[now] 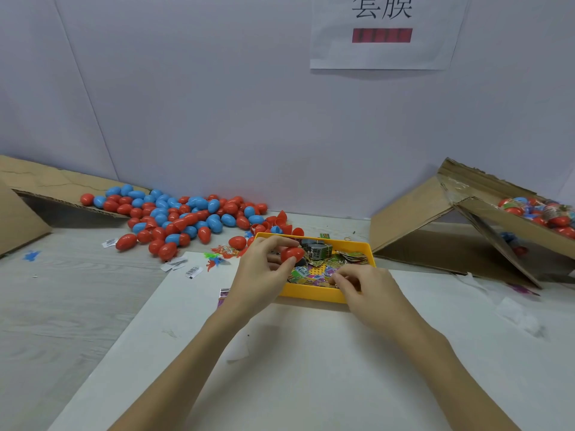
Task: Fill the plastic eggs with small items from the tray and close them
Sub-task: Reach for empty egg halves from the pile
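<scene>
Left fingers [281, 244] around red egg [292, 254]

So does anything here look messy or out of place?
Mostly loose clutter. Red and blue eggs lie spilled across the table from a tipped cardboard box. Barcode slips and small plastic toys are scattered beside the yellow tray. Nothing looks broken.

we seem to be at a small packing or assembly bench: a heap of red and blue plastic eggs [183, 217] spills from a cardboard box [46, 194], another carton [485, 213] holds wrapped eggs, and a printed sign [384, 32] hangs on the plain wall.
</scene>
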A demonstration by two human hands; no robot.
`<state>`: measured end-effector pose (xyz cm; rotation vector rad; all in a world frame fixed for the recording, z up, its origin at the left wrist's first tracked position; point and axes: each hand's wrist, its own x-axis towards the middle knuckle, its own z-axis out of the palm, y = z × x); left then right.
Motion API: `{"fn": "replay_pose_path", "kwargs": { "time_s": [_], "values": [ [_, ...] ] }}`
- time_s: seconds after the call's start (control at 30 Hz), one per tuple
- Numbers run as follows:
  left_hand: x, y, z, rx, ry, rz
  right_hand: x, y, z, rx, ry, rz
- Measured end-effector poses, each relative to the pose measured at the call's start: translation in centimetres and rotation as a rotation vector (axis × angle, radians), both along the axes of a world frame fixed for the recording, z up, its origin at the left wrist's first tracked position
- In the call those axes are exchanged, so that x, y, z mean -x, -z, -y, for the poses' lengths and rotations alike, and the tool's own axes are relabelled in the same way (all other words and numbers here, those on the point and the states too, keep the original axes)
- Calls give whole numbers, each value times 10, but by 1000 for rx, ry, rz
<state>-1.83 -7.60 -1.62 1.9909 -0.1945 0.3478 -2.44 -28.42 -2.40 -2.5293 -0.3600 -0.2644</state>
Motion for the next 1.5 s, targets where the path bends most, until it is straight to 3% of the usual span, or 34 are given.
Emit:
{"fn": "replay_pose_path", "kwargs": {
  "time_s": [0.2,0.53,0.73,0.93,1.17,1.27,1.3,1.4,1.43,1.5],
  "values": [
    [0,-1,0,0,-5,-10,1,0,4,-207,96,90],
    [0,-1,0,25,16,-4,5,-5,1,-517,54,17],
    [6,-4,4,83,135,33,8,-21,-3,-1420,-105,-542],
    [10,0,12,-3,120,130,13,-28,-9,-1614,-115,-779],
    [13,-4,15,100,103,116,16,-33,-8,-1817,-144,-1025],
    [10,-3,12,41,67,126,17,-29,-10,-1638,-63,-955],
    [10,-3,10,-8,69,147,16,-25,-11,-1472,-3,-805],
    [8,0,6,-188,91,229,15,-16,-11,-818,105,-97],
    [8,1,5,-224,94,247,14,-16,-11,-676,30,43],
    [8,3,4,-254,101,267,14,-14,-12,-481,-102,109]
  ]
}}
